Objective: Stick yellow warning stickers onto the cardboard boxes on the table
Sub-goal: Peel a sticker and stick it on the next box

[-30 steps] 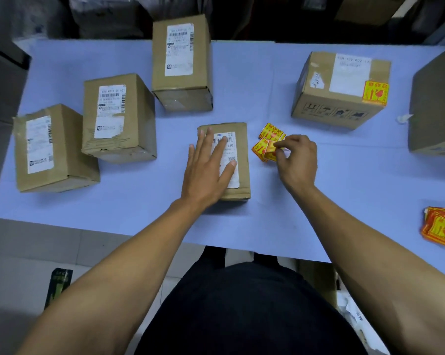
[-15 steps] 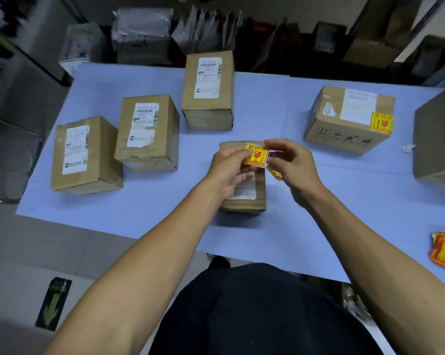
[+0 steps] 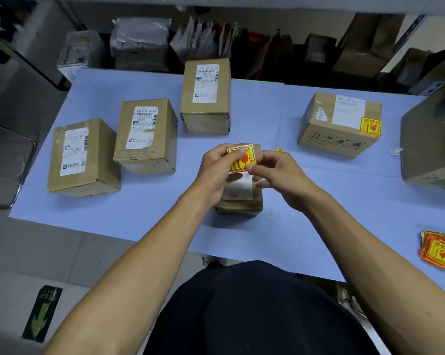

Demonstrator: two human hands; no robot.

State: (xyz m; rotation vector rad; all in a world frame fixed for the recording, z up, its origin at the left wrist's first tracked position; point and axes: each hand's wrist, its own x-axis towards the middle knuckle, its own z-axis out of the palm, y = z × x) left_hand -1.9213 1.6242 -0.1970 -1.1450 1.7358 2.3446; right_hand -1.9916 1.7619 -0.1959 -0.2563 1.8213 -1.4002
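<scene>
My left hand [image 3: 216, 172] and my right hand [image 3: 280, 176] both pinch one yellow warning sticker [image 3: 241, 160], held just above a small cardboard box [image 3: 239, 201] at the table's middle. The hands hide most of that box's top. A corner of another yellow sticker [image 3: 279, 150] peeks out on the table behind my right hand. Three unstickered boxes stand at left and back: one at far left [image 3: 83, 157], one beside it [image 3: 145, 135], one further back [image 3: 206, 96]. The box at right [image 3: 340, 124] carries a yellow sticker [image 3: 370, 127].
A pile of yellow stickers [image 3: 437, 253] lies near the table's right front edge. A large cardboard box [image 3: 431, 144] stands at the far right. The table [image 3: 318, 213] has a pale blue cover. Parcels and bags crowd the shelf behind it.
My right hand lifted a sticker from the small pile beside the box. My left hand left the box top and joined it; both now hold the sticker over the box.
</scene>
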